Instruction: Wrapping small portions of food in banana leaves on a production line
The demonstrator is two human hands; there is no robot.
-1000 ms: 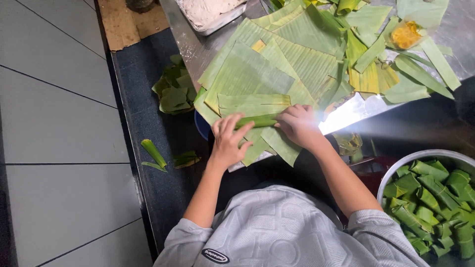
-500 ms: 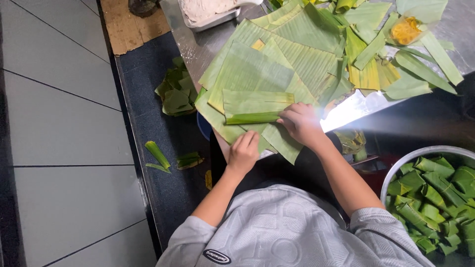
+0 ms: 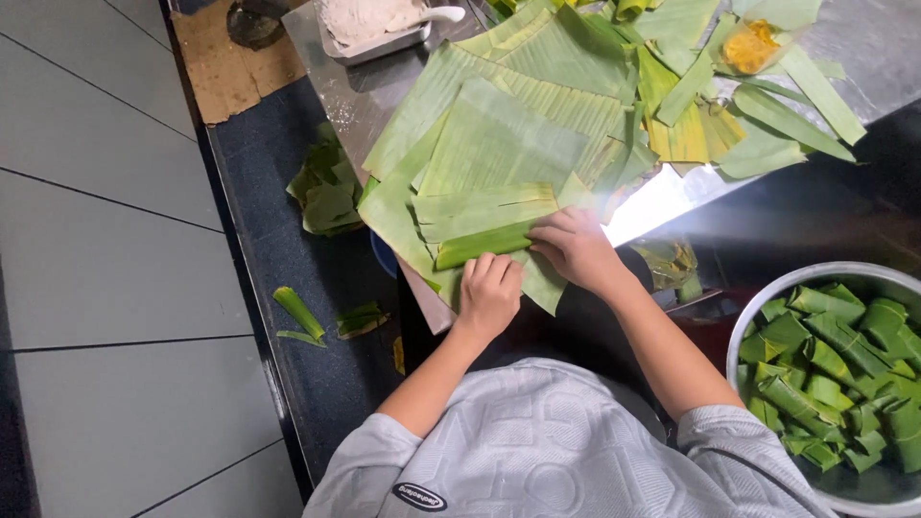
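The leaf roll, a narrow green tube of banana leaf, lay near the centre of the frame on the lower edge of the leaf stack, pointing left to right with its right end slightly higher. The left hand sat just below the roll, fingers curled and pressed together, fingertips touching its lower side. The right hand rested at the roll's right end, fingers bent and closed over the end of the leaf. Neither hand had lifted the roll off the stack. The stack covered much of a metal table in the upper half of the frame. A tray of white filling stood at top centre. A metal bowl at lower right held many folded leaf parcels. Leaf scraps lay on the dark mat left of the table, and more scraps lay lower down near the grey tiles.
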